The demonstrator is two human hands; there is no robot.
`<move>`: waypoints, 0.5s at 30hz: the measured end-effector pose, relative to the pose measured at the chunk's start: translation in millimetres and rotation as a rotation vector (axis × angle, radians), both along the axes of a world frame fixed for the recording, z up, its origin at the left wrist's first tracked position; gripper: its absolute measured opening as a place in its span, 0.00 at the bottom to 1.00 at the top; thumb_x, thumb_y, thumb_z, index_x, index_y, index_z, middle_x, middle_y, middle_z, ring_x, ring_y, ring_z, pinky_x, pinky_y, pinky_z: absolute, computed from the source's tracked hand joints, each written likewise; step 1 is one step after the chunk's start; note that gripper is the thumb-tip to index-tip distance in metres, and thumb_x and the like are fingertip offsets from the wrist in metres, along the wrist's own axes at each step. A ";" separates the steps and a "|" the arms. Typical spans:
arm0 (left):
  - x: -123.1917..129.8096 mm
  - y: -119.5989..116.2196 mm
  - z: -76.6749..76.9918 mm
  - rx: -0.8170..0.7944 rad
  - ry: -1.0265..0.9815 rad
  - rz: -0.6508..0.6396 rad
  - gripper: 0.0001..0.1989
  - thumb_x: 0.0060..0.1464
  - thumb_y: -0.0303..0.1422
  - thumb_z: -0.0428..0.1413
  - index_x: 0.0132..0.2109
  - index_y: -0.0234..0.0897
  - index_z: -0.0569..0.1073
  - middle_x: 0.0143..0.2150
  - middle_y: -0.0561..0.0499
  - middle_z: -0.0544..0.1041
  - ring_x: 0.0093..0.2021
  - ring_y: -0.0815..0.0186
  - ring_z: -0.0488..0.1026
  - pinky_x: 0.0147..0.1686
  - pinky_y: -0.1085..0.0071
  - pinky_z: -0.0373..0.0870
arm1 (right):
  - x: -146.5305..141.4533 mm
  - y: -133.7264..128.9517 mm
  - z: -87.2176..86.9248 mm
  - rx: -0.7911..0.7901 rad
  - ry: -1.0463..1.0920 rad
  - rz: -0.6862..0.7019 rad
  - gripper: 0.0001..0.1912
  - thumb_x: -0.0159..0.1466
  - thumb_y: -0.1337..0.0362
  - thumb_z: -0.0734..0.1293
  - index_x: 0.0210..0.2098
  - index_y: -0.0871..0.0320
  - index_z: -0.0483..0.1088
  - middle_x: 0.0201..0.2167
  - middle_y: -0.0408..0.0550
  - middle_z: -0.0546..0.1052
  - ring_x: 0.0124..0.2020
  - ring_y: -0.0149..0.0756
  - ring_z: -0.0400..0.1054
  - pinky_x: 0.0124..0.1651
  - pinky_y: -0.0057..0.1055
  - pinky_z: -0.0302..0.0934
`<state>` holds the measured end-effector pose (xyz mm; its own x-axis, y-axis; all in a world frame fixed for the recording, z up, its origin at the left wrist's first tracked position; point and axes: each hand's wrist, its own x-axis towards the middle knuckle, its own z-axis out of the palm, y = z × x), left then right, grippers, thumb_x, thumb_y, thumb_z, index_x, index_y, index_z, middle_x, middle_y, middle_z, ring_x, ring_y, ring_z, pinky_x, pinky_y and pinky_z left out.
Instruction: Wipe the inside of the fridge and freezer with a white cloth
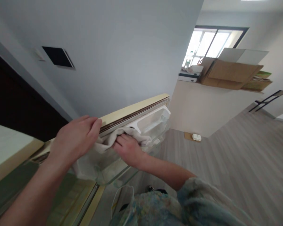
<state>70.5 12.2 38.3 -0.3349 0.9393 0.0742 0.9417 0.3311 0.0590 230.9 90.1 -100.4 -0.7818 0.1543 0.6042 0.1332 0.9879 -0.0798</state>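
The left hand [75, 138] grips the cream-edged open refrigerator door [136, 108] to steady it, while the right hand's [127, 149] fingers press a crumpled beige cloth [106, 146] beneath that edge.

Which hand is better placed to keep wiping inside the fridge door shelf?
Probably the right hand: it presses the cloth against the white door shelf. The left hand grips the door's top edge.
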 end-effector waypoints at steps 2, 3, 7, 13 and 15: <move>4.7 -0.7 1.2 0.010 0.017 0.002 0.27 0.70 0.43 0.32 0.39 0.39 0.72 0.41 0.43 0.76 0.46 0.53 0.74 0.43 0.60 0.62 | -3.7 -0.4 -16.9 -0.161 -0.007 -0.115 0.07 0.71 0.70 0.66 0.44 0.59 0.77 0.44 0.53 0.78 0.47 0.42 0.71 0.50 0.36 0.68; 6.5 -1.0 1.8 0.014 0.014 0.008 0.27 0.70 0.43 0.32 0.39 0.38 0.73 0.42 0.43 0.76 0.47 0.53 0.74 0.43 0.60 0.62 | -10.7 -4.8 -22.4 -0.231 -0.004 -0.122 0.07 0.70 0.70 0.66 0.44 0.59 0.77 0.45 0.54 0.78 0.48 0.43 0.71 0.53 0.35 0.69; 8.8 -1.7 2.4 0.018 0.009 0.024 0.29 0.70 0.44 0.32 0.42 0.37 0.76 0.45 0.41 0.77 0.48 0.51 0.74 0.45 0.58 0.64 | -53.1 -35.8 -27.5 -0.310 -0.099 0.079 0.08 0.70 0.65 0.67 0.45 0.60 0.77 0.46 0.52 0.80 0.49 0.42 0.73 0.55 0.33 0.69; 5.7 -0.4 -3.5 0.045 0.063 0.033 0.29 0.70 0.46 0.33 0.41 0.40 0.76 0.43 0.43 0.78 0.47 0.53 0.75 0.44 0.60 0.65 | -65.6 -53.9 -36.4 -0.315 -0.230 0.147 0.08 0.67 0.67 0.70 0.44 0.64 0.77 0.43 0.55 0.82 0.44 0.43 0.76 0.48 0.32 0.70; 5.0 -0.4 -4.8 0.046 0.079 0.032 0.30 0.70 0.47 0.33 0.41 0.40 0.76 0.42 0.43 0.78 0.46 0.52 0.75 0.43 0.60 0.65 | -59.8 -53.2 -38.4 -0.316 -0.330 0.141 0.08 0.64 0.68 0.71 0.42 0.65 0.77 0.42 0.55 0.82 0.40 0.42 0.77 0.41 0.31 0.70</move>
